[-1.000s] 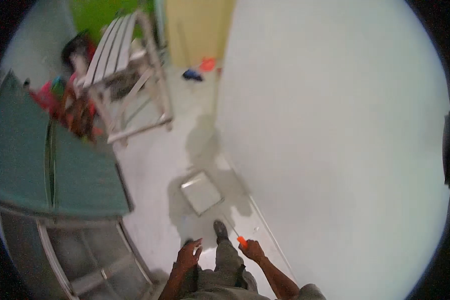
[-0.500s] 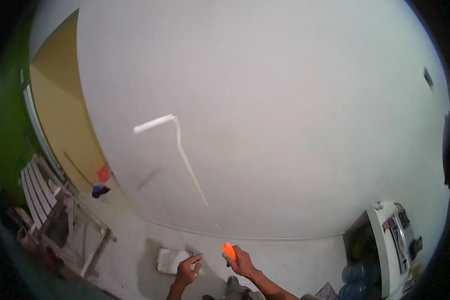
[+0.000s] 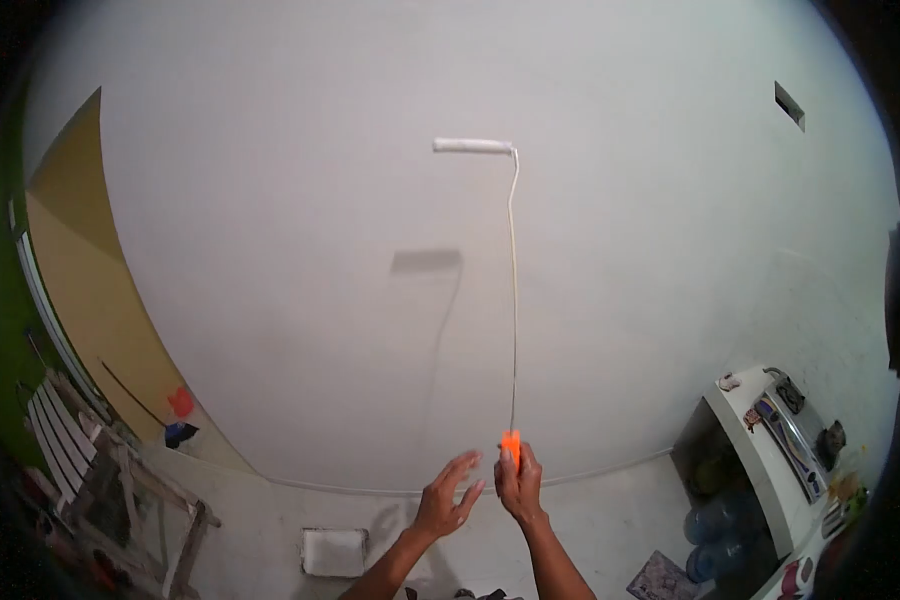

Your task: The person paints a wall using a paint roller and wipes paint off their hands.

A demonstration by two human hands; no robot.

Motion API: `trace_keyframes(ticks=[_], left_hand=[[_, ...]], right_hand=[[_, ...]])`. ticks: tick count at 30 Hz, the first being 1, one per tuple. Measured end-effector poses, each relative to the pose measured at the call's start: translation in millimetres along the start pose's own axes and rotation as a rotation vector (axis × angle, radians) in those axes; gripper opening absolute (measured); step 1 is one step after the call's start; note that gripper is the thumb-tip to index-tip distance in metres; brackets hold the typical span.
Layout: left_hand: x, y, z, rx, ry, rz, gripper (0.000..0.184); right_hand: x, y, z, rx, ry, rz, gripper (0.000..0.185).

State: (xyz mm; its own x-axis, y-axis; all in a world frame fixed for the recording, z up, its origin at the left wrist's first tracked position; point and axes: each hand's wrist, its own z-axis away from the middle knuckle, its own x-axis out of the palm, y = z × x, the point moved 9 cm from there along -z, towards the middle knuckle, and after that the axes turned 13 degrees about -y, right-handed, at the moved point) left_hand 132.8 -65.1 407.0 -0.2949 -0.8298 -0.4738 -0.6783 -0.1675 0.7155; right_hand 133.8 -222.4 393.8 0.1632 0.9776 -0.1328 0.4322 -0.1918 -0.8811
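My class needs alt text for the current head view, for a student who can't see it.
A person's right hand grips an orange handle whose long thin rod carries a white roller, raised in front of a pale wall. The left hand is open beside the handle, empty. A rectangular tray lies on the floor, lower left.

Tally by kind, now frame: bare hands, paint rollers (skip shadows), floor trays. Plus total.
Hands: 2 (left hand, open; right hand, gripping the orange handle)
Paint roller: 1
Floor tray: 1
Total: 4
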Motion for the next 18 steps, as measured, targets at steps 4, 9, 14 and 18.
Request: trace_keyframes(ticks=[4,9,14,18], left_hand=[[7,42,-57,0.110,-0.020,-0.182,0.052],[15,65,-108,0.137,-0.063,-0.415,0.062],[16,67,-130,0.196,-0.064,-0.532,0.060],[14,61,-136,0.209,-0.116,-0.607,0.061]], right_hand=[[-23,-3,-43,-0.036,0.049,-0.042,0.025],[-40,-26,-87,-0.137,0.128,0.092,0.027],[-45,-25,-116,-0.201,0.151,0.082,0.027],[-39,-7,-124,-0.157,0.141,0.060,0.028]])
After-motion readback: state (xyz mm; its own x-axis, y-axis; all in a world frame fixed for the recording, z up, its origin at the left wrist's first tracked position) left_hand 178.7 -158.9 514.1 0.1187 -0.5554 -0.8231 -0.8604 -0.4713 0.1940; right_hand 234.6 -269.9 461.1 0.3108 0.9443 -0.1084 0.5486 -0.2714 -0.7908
